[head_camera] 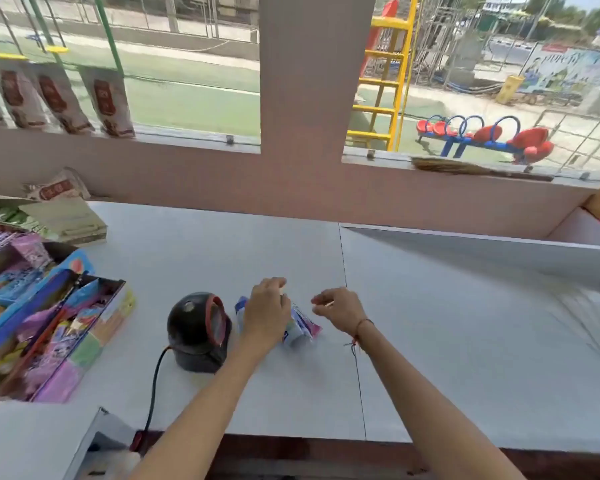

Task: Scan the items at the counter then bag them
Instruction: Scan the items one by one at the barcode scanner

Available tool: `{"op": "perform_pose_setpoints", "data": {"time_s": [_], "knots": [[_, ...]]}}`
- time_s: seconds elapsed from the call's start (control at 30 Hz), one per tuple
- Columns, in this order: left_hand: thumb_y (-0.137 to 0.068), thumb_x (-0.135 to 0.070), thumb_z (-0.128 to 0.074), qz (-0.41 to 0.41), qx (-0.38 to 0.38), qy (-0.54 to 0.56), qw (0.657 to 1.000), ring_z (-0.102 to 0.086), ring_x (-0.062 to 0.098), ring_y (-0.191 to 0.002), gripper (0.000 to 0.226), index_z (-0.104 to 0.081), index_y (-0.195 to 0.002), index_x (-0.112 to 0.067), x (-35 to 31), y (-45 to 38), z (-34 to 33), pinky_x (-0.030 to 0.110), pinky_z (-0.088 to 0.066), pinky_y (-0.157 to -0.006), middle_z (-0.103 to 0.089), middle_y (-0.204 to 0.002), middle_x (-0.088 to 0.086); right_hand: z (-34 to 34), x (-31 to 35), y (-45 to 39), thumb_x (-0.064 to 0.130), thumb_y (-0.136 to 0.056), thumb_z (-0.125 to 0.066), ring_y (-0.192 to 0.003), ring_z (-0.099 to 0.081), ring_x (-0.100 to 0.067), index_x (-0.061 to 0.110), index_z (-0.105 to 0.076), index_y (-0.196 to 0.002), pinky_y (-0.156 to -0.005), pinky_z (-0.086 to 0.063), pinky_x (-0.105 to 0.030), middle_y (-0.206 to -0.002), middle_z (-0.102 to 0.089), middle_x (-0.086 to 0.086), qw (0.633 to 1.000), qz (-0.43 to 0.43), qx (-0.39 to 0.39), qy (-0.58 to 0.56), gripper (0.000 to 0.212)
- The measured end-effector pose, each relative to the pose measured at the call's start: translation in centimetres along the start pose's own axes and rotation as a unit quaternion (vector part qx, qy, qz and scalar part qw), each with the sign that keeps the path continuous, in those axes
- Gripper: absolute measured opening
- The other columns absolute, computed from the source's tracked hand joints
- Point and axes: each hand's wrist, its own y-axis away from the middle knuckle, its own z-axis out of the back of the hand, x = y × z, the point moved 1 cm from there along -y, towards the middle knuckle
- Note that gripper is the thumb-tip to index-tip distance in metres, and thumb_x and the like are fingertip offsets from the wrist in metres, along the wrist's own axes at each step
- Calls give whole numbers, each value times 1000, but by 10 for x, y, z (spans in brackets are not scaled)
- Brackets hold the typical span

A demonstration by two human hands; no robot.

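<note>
While both your arms reach forward over the pale grey surface [430, 341], your left hand [265, 311] lies on top of a small pile of packets [300, 327], fingers curled down over them so that it seems to be gripping the pile, though the hand itself hides the contact. The packets lie flat on the surface, white and blue with a pink corner poking out to the right, and one blue end showing to the left of your wrist. Your right hand [340, 308] hovers just beside the pile, apart from it, with thumb and forefinger pinched close together; a thin pale sliver shows at the fingertips, but it is too small to tell what it is, or whether you truly hold it. A red thread bracelet [359, 332] circles that wrist.

Just left of the packets stands the black dome scanner [198, 332], its red-rimmed window turned toward them, and its black cable [153, 393] runs down to the near edge of the surface. Further left, open display boxes [59, 327] of bright sweets sit along the edge.
</note>
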Motion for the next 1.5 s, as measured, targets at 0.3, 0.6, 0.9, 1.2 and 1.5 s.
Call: {"op": "perform_pose_setpoints", "data": {"time_s": [0.3,0.6,0.9,1.2,1.5], "knots": [[-94,-10,-44,35,24,-3,999,-50,21,-120,35,-52,-128,-8,36,27,-28,27,-39,-98,-50,-133,7,-28,-17,-1,18,-84,-66,-100,-67,-25,13,-72,-112,-85,-50,-27,-110,-73,-11,998,-6,34,59,29],[-94,-25,-52,123,-10,237,964,-65,22,-100,28,-70,-107,-7,18,27,-10,23,-47,-84,-73,-105,10,-19,4,42,12,-77,-77,-76,-73,-20,5,-76,-99,-82,-60,-29,-85,-78,-8,913,-73,-48,-399,23],[-88,-14,-63,218,-2,512,831,-70,22,-92,31,-66,-113,3,42,72,-2,23,-58,-78,-73,-104,17,-54,28,96,12,-63,-88,-81,-76,-18,19,-77,-81,-80,-60,-28,-84,-79,-5,951,0,-10,-309,23],[-87,-15,-64,202,1,493,847,-67,19,-91,32,-67,-117,-3,46,82,-3,36,-55,-89,-73,-102,10,-42,53,75,29,-78,-77,-88,-72,-12,15,-77,-100,-76,-58,-23,-94,-78,-3,954,14,15,-299,26],[-86,-12,-62,153,-2,153,976,-57,24,-117,43,-55,-129,-12,35,38,-14,31,-45,-95,-60,-130,9,-4,12,-19,22,-85,-65,-104,-66,-30,15,-72,-114,-92,-54,-34,-111,-74,-13,984,-115,-92,-98,31]]}}
